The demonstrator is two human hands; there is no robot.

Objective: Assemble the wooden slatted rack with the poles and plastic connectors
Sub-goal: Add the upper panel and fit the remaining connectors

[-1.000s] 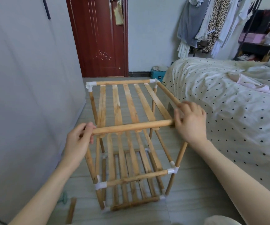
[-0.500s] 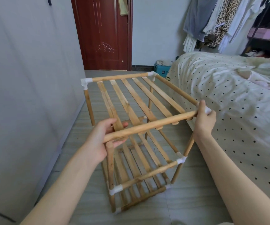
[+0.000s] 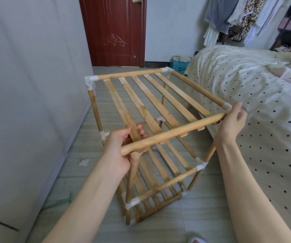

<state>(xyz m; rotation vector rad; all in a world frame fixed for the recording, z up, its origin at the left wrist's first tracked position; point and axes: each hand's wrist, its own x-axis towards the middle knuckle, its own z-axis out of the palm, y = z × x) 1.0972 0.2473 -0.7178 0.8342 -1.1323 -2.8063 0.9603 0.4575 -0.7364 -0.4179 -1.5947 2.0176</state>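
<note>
A three-tier wooden slatted rack [image 3: 158, 106] stands on the floor between a wall and a bed. White plastic connectors [image 3: 90, 81] join its poles at the corners. The top shelf's front pole [image 3: 172, 133] runs across in front of me. My left hand [image 3: 122, 149] grips that pole's bare left end, just above the top of the front-left upright pole [image 3: 132, 176], which has no connector on it. My right hand [image 3: 232, 121] holds the pole's right end at the front-right corner connector [image 3: 227, 106].
A bed with a dotted cover [image 3: 256, 106] lies close on the right. A grey wall [image 3: 27, 85] runs along the left, a red door [image 3: 113, 30] at the back. Clothes [image 3: 242, 20] hang at the back right. A white scrap [image 3: 83, 162] and green cord [image 3: 62, 201] lie on the floor.
The rack has swung so its top shelf angles to the right. My right hand slid to the front-right connector. My left hand now holds the pole's end above the upright.
</note>
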